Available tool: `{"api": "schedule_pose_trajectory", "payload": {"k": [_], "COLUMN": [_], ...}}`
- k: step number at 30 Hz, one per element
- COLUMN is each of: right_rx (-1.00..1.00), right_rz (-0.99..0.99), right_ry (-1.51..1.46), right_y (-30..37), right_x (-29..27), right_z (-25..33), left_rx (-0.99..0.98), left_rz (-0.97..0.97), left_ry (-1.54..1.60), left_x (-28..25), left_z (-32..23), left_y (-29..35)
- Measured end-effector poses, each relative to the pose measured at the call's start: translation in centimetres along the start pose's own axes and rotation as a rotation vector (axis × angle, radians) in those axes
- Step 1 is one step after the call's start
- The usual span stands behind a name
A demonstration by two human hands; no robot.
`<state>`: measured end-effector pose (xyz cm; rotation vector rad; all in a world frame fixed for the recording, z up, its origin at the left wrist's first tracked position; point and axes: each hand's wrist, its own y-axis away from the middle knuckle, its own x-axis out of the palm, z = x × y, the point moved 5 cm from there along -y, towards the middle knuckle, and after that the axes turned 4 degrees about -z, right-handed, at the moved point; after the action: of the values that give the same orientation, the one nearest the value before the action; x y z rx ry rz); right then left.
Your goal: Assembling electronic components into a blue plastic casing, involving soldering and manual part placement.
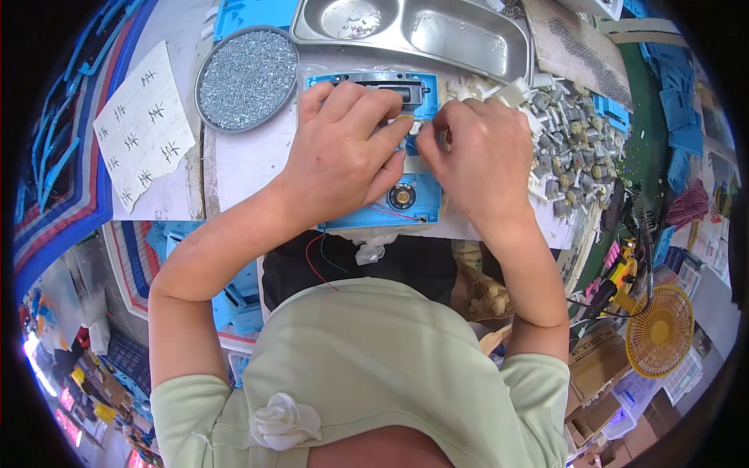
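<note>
White worktable (251, 168), both hands (347, 148) (485, 156) over a blue casing (427, 195).

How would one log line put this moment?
left hand: over blue casing | right hand: over casing's right side | grasp: too hidden to tell | round speaker: casing's near part | right: heaped grey-and-white parts

Spotting a marked paper sheet (146, 129) lying near the left edge of the table (250, 168), striped sheeting (94, 207) showing beyond that edge; now, past the right edge, catching a round yellow basket (660, 331) beside cardboard boxes (594, 351), a maroon bundle (686, 204) too!
</note>
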<state>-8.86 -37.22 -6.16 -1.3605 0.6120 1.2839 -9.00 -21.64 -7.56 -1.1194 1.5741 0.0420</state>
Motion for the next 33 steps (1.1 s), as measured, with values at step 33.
{"api": "schedule_pose_trajectory", "payload": {"k": [33], "right_rx": [-0.161], "right_rz": [0.413], "right_ry": [0.080], "right_y": [-2.3], "right_x": [-0.1], "right_z": [1.4], "left_rx": [0.021], "left_rz": [-0.009], "left_ry": [0.012], "left_x": [-0.3], "left_z": [0.0], "left_y": [0.8]}}
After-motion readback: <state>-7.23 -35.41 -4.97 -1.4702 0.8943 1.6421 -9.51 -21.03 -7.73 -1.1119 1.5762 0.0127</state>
